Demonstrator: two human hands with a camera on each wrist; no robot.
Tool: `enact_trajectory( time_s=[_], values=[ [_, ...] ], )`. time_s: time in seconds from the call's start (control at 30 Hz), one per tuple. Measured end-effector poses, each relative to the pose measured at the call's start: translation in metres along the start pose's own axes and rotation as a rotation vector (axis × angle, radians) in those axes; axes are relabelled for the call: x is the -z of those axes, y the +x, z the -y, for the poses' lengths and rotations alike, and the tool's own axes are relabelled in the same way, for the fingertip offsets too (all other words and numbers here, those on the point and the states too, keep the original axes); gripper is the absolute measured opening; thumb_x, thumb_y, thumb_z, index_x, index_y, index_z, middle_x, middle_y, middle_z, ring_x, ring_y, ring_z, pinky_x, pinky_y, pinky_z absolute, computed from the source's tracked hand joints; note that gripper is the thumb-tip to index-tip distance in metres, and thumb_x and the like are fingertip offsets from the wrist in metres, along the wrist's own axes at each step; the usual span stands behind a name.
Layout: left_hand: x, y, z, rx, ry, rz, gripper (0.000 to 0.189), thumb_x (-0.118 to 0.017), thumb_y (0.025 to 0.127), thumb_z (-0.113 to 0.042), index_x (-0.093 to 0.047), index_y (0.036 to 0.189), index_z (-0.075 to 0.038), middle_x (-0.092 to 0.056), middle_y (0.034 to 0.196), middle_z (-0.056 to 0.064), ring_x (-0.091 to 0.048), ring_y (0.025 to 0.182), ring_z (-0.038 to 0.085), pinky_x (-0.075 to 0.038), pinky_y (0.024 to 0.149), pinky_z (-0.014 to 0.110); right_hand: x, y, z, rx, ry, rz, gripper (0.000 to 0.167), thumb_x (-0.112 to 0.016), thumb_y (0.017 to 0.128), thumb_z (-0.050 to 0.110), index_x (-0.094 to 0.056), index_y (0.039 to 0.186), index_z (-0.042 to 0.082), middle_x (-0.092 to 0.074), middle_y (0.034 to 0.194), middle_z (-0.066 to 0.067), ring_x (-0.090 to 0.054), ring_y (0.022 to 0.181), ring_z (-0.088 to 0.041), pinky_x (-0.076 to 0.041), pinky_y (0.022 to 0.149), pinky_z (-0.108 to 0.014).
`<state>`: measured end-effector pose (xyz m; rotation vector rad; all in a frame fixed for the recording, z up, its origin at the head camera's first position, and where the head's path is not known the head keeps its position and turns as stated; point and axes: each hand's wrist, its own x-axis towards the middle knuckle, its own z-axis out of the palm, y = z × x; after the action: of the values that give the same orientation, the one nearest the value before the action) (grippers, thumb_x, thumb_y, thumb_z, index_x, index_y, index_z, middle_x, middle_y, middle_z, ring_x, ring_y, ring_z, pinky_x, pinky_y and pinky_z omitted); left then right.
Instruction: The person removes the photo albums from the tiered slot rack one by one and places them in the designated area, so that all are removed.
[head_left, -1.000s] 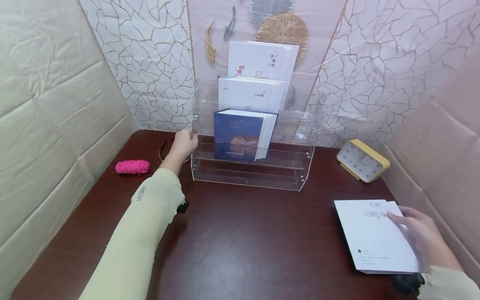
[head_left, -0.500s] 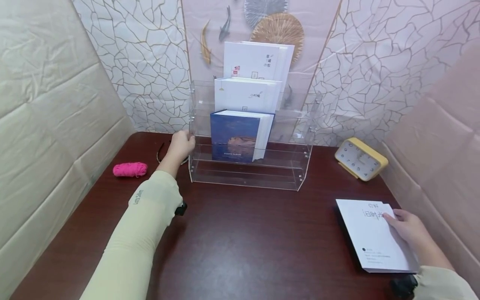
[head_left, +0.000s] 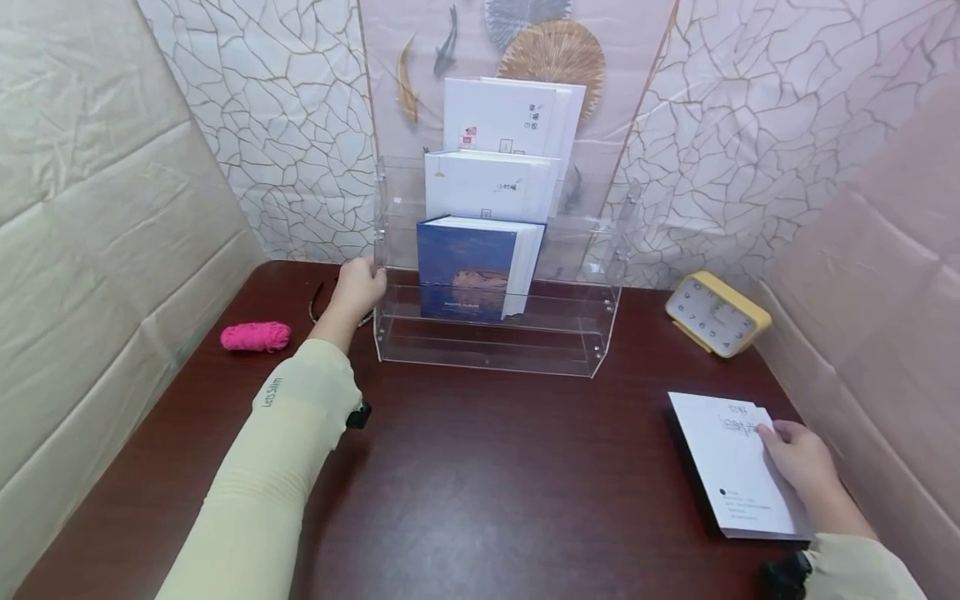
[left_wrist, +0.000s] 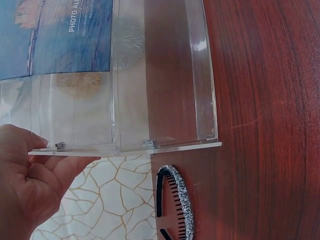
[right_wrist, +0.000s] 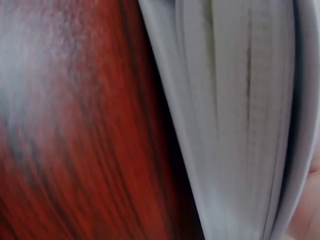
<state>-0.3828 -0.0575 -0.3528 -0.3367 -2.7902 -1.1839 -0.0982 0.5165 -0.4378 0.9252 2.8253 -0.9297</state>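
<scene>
My left hand (head_left: 358, 287) grips the left side panel of a clear acrylic rack (head_left: 495, 354). In the left wrist view, the thumb (left_wrist: 37, 140) lies inside that panel and the fingers (left_wrist: 67, 167) outside it. A blue photo album (head_left: 468, 271) stands in the rack, with white books (head_left: 480, 187) in the tiers behind it. Over at the right, my right hand (head_left: 802, 467) holds a thick white book (head_left: 738, 475) by its right edge, thumb on the cover; its other fingers are mostly hidden. White page edges (right_wrist: 235, 100) fill the right wrist view.
A yellow clock (head_left: 717, 314) sits at the back right, near the padded side wall. Pink yarn (head_left: 255, 337) lies at the left of the dark red table (head_left: 487, 492). Beside the rack's left side is a glittery headband (left_wrist: 182, 200). A patterned wall (head_left: 300, 142) rises behind.
My right hand has shifted slightly left along with the white book's right edge. The left hand keeps its grip on the rack. The whole view has drifted a little.
</scene>
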Motion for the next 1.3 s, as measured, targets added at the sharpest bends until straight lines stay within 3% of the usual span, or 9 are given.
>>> enact_trajectory(
  time_s=[0.37, 0.53, 0.8, 0.9, 1.0, 1.1, 1.2, 1.3],
  values=[
    [0.000, 0.002, -0.001, 0.001, -0.015, 0.008, 0.034, -0.041, 0.096, -0.010, -0.054, 0.120, 0.010, -0.060, 0.110, 0.027, -0.057, 0.103, 0.036, -0.046, 0.088, 0.045, -0.014, -0.004, 0.007, -0.007, -0.013, -0.060, 0.068, -0.036, 0.099, 0.041, -0.029, 0.136, -0.016, -0.031, 0.134, -0.038, -0.027, 0.122, -0.055, -0.024, 0.097, -0.063],
    [-0.001, 0.002, -0.001, 0.007, -0.010, 0.005, 0.032, -0.041, 0.097, -0.011, -0.056, 0.117, 0.010, -0.061, 0.108, 0.026, -0.058, 0.101, 0.035, -0.046, 0.087, 0.045, -0.013, -0.004, 0.008, -0.013, -0.008, -0.070, 0.065, -0.037, 0.099, 0.039, -0.030, 0.136, -0.015, -0.032, 0.133, -0.038, -0.029, 0.120, -0.053, -0.026, 0.096, -0.062],
    [-0.001, 0.000, 0.000, -0.002, -0.008, -0.003, 0.030, -0.042, 0.096, -0.011, -0.058, 0.115, 0.007, -0.063, 0.102, 0.025, -0.059, 0.096, 0.034, -0.047, 0.083, 0.045, -0.008, -0.002, 0.016, 0.034, -0.058, -0.083, 0.056, -0.044, 0.097, 0.027, -0.032, 0.126, -0.020, -0.039, 0.118, -0.040, -0.039, 0.108, -0.052, -0.032, 0.090, -0.059],
    [-0.001, 0.000, 0.000, -0.007, -0.013, -0.002, 0.029, -0.042, 0.096, -0.010, -0.058, 0.114, 0.007, -0.063, 0.101, 0.025, -0.059, 0.095, 0.034, -0.047, 0.082, 0.045, -0.003, -0.002, 0.026, 0.025, -0.060, -0.101, 0.060, -0.042, 0.097, 0.032, -0.032, 0.128, -0.018, -0.039, 0.121, -0.039, -0.037, 0.109, -0.054, -0.028, 0.090, -0.062],
    [-0.001, -0.001, 0.000, -0.010, -0.015, 0.002, 0.029, -0.042, 0.097, -0.010, -0.058, 0.113, 0.007, -0.062, 0.101, 0.025, -0.059, 0.095, 0.034, -0.047, 0.082, 0.045, 0.005, -0.004, 0.048, 0.088, 0.023, -0.180, 0.062, -0.040, 0.098, 0.036, -0.033, 0.131, -0.016, -0.040, 0.125, -0.038, -0.036, 0.112, -0.054, -0.026, 0.091, -0.063],
    [0.001, -0.002, 0.000, -0.008, -0.016, 0.008, 0.029, -0.042, 0.097, -0.010, -0.057, 0.114, 0.008, -0.062, 0.104, 0.026, -0.058, 0.097, 0.035, -0.047, 0.083, 0.045, 0.016, -0.008, 0.086, 0.201, 0.147, -0.272, 0.061, -0.040, 0.098, 0.038, -0.037, 0.133, -0.011, -0.043, 0.128, -0.034, -0.040, 0.115, -0.048, -0.029, 0.095, -0.058],
    [0.001, -0.002, 0.000, 0.001, -0.028, 0.014, 0.031, -0.041, 0.097, -0.009, -0.056, 0.117, 0.009, -0.061, 0.107, 0.027, -0.058, 0.100, 0.036, -0.047, 0.085, 0.045, 0.027, -0.010, 0.134, 0.294, 0.264, -0.320, 0.058, -0.043, 0.096, 0.041, -0.041, 0.133, -0.003, -0.051, 0.125, -0.024, -0.052, 0.108, -0.029, -0.040, 0.093, -0.041],
    [0.000, -0.001, 0.001, 0.006, -0.040, 0.019, 0.032, -0.042, 0.096, -0.010, -0.055, 0.120, 0.008, -0.060, 0.109, 0.027, -0.057, 0.102, 0.036, -0.046, 0.086, 0.046, 0.034, -0.010, 0.182, 0.404, 0.378, -0.340, 0.044, -0.048, 0.096, 0.040, -0.049, 0.125, 0.008, -0.062, 0.108, -0.007, -0.060, 0.088, -0.006, -0.046, 0.079, -0.021]
  ],
)
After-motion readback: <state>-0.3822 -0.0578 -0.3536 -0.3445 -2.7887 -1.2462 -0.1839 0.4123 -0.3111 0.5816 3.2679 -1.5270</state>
